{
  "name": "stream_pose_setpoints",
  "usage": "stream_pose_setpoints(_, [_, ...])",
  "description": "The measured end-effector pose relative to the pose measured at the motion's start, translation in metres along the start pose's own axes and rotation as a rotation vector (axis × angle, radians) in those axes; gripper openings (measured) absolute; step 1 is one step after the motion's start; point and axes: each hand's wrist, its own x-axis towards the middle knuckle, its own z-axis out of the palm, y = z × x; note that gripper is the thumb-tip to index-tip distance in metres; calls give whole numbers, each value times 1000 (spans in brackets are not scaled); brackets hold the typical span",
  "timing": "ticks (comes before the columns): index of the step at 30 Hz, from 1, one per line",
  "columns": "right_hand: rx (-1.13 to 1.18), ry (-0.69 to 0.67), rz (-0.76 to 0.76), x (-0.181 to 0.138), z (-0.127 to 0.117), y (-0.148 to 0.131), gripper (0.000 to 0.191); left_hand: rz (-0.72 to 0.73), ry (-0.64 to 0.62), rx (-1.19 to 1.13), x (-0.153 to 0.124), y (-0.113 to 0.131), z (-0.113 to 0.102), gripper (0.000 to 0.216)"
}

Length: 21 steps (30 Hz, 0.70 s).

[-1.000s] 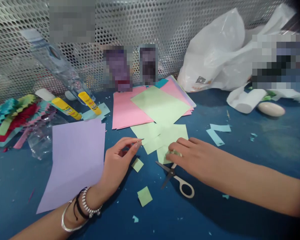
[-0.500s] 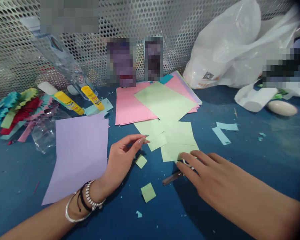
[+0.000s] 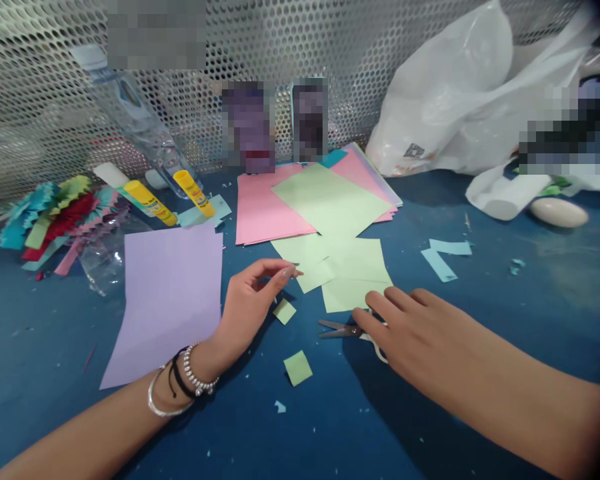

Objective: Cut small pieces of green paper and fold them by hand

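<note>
Against the perforated metal wall (image 3: 40, 100) at the back of the blue tabletop (image 3: 330, 427) leans a clear plastic bottle (image 3: 135, 123). Its label is too blurred to read, and what it holds cannot be told. At the right slumps a white plastic bag (image 3: 445, 100), printed with a small square code (image 3: 413, 150); its contents are hidden. A crumpled clear wrapper (image 3: 103, 257) lies at the left, beside a heap of fringed coloured paper (image 3: 55, 213). Two yellow glue sticks (image 3: 150, 202) lie near the bottle's base, their print too small to read.

Near the middle, the left hand (image 3: 253, 303) rests on its edge with the fingers loosely curled. Its forefinger tip is at the edge of the cut green pieces (image 3: 353, 277), and it pinches nothing that shows. The right hand (image 3: 415, 327) lies flat, fingers stretched and slightly spread over the handles of the scissors (image 3: 340, 329). The scissors lie on the tabletop just below the green pieces, blades nearly together and pointing left. Whether the fingers grip the handles cannot be told.

A lilac sheet (image 3: 170, 300) lies left of the left hand. Pink sheets (image 3: 270, 207) and a green sheet (image 3: 330, 200) lie behind the green pieces.
</note>
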Motion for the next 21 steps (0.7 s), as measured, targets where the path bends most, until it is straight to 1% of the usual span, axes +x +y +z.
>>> stream_pose_setpoints(2, [6,-51,-31,-1,0,-1,38,0,2,3,0,-1,0,14])
stream_pose_setpoints(6, [5,-115,-59,-2,-2,-2,35,2,-4,21,0,-2,1,14])
stream_pose_setpoints(9, [4,-149,-66,-3,-1,-1,48,13,-8,27,-1,-1,0,14])
stream_pose_setpoints(11, [11,-117,-71,-5,3,5,54,15,-11,33,-2,-1,0,15])
stream_pose_setpoints(15, [71,80,-64,-9,16,19,51,14,-7,24,-4,0,1,14])
stream_pose_setpoints(16, [88,112,-66,-9,18,21,51,14,-3,20,-5,0,2,14])
stream_pose_setpoints(18, [103,124,-72,-7,21,21,50,17,2,17,-5,0,3,14])
stream_pose_setpoints(21, [92,68,-82,-1,17,16,48,24,11,18,-6,0,3,14])
